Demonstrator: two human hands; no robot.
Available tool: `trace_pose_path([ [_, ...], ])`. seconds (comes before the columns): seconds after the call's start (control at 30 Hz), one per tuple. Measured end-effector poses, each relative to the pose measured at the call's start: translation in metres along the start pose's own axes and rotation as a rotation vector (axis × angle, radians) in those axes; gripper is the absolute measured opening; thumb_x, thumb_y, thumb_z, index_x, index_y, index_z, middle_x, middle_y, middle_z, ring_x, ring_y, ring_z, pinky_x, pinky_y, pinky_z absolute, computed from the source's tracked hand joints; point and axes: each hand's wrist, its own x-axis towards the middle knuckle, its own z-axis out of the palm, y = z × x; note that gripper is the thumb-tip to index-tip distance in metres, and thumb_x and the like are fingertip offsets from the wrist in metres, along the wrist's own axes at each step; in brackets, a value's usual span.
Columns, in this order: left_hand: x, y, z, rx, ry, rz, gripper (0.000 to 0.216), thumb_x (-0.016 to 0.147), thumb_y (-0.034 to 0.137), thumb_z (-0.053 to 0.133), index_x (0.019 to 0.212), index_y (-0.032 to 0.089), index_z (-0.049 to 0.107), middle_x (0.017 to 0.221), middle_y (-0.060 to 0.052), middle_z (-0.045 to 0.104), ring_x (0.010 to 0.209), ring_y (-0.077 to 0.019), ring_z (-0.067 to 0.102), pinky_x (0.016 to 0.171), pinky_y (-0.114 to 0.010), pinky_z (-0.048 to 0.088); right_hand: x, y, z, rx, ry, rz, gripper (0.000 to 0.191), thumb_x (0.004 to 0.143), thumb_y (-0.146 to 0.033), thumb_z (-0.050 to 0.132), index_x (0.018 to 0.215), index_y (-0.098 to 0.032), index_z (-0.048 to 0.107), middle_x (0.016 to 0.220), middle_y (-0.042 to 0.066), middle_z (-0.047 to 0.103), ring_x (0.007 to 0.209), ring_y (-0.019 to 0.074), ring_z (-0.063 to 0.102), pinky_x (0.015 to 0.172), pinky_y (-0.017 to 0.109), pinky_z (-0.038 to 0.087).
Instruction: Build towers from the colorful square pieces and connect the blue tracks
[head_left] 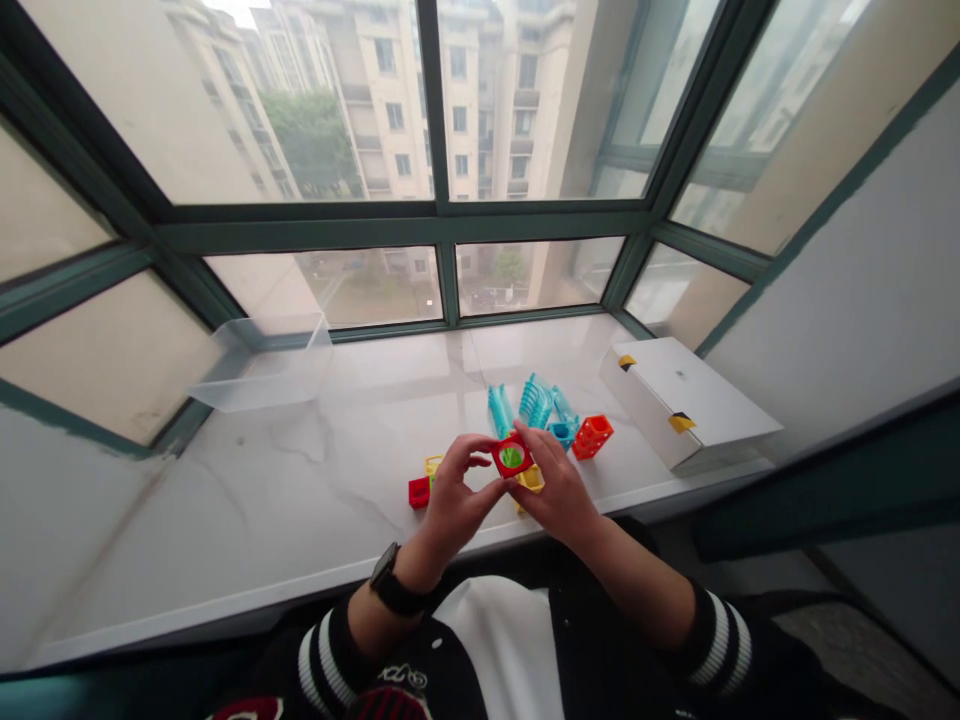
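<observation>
Marble windowsill (187, 520) in front of me; I'm pinching red square plastic frame (512, 472) btwn L hand (455, 495) & R hand (556, 482) fingertips, held up btwn both hands; orange block (592, 437) just past R hand.

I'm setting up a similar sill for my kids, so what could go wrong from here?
The red square piece is held only by the fingertips of the left hand and right hand, so it might slip onto the hard marble sill. The yellow piece beneath the right hand could get knocked aside.
</observation>
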Motion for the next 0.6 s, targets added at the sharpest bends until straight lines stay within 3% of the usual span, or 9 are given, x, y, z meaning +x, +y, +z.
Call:
trace_pose_path([
  [0.17,-0.003,-0.004,0.033,-0.060,-0.099,-0.046,0.042,0.089,0.030,0.083,0.128,0.027,0.066,0.127,-0.008,0.065,0.119,-0.0253,0.066,0.097,-0.040,0.062,-0.025,0.021,-0.021,-0.030,0.082,0.100,0.063,0.095,-0.044,0.075,0.152,-0.025,0.053,0.137,0.015,0.068,0.127,0.0347,0.065,0.110,0.054,0.056],
  [0.33,-0.018,-0.009,0.048,-0.164,-0.321,-0.150,0.060,0.096,0.033,0.075,0.152,0.030,0.052,0.156,-0.013,0.054,0.144,-0.0308,0.055,0.122,-0.052,0.048,-0.058,0.045,-0.044,-0.031,0.098,0.250,0.060,0.092,-0.041,0.078,0.146,-0.026,0.057,0.139,0.012,0.068,0.130,0.0329,0.066,0.112,0.051,0.054],
  [0.47,-0.035,-0.020,0.060,-0.258,-0.512,-0.295,0.075,0.097,0.039,0.074,0.163,0.031,0.041,0.171,-0.013,0.040,0.156,-0.0344,0.042,0.130,-0.058,0.036,-0.082,0.072,-0.055,-0.079,0.139,0.364,0.063,0.090,-0.044,0.078,0.146,-0.025,0.056,0.140,0.013,0.068,0.129,0.0326,0.066,0.112,0.051,0.054],
  [0.6,-0.055,-0.045,0.079,-0.319,-0.642,-0.504,0.084,0.092,0.048,0.078,0.165,0.031,0.039,0.173,-0.013,0.037,0.159,-0.0371,0.036,0.129,-0.060,0.034,-0.099,0.096,-0.054,-0.076,0.099,0.439,0.066,0.090,-0.045,0.078,0.148,-0.024,0.055,0.143,0.014,0.067,0.133,0.0328,0.064,0.115,0.052,0.052],
])
